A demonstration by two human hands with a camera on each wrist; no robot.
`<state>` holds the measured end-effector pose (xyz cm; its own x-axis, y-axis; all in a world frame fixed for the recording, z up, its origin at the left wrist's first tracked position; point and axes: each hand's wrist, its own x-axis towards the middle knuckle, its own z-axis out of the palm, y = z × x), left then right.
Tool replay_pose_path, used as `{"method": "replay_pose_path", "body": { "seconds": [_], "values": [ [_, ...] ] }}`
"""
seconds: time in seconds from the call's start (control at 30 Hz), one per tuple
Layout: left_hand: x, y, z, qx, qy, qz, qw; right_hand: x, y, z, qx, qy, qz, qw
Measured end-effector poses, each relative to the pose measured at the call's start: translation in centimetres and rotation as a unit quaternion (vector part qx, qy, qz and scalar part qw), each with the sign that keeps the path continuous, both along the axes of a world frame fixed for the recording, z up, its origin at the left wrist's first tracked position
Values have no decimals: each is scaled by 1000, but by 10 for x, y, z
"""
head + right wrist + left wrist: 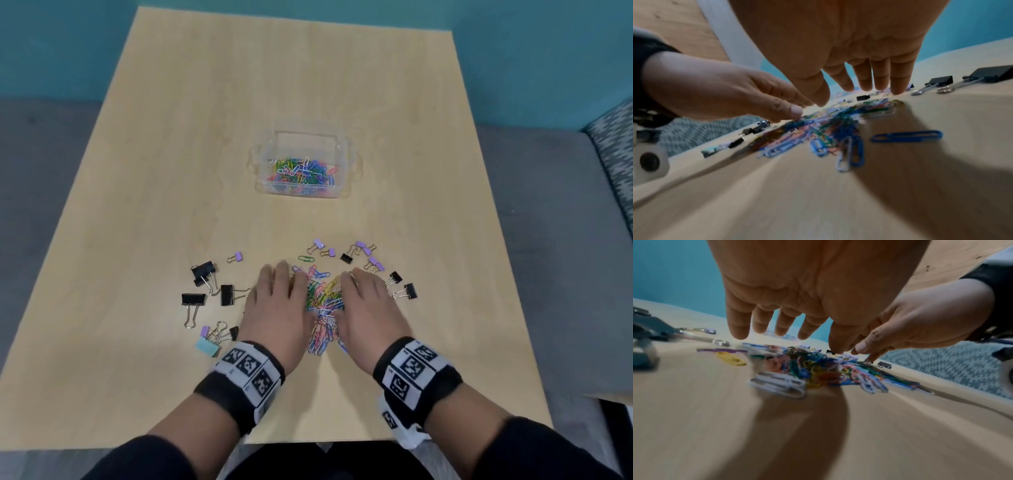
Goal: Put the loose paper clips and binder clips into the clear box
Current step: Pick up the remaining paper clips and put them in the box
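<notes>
Both grips are released: the left hand (279,313) and right hand (368,308) lie palm-down with relaxed fingers, flanking a heap of coloured paper clips (323,301) on the bench (171,171). Binder clips (227,294) lie scattered either side. Farther off, the clear box (303,164) already holds paper clips.

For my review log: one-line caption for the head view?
Both open hands, left hand and right hand, flank the paper clip pile; clear box beyond already holds clips.
</notes>
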<state>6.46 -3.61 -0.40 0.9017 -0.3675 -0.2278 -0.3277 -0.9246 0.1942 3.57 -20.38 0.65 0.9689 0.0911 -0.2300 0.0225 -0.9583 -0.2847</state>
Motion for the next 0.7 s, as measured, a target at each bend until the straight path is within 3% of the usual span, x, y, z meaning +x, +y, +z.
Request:
{"method": "replay_pose_path", "body": {
  "seconds": [0.2, 0.43, 0.7],
  "values": [
    [-11, 6, -6, -34, 15, -49, 998, -13, 1, -3, 26, 18, 87, 996],
    [-24, 21, -10, -44, 48, -50, 997, -29, -10, 1, -34, 57, 46, 997],
    [-1, 2, -10, -30, 13, -45, 998, 3, 16, -10, -39, 10, 60, 997]
  ]
}}
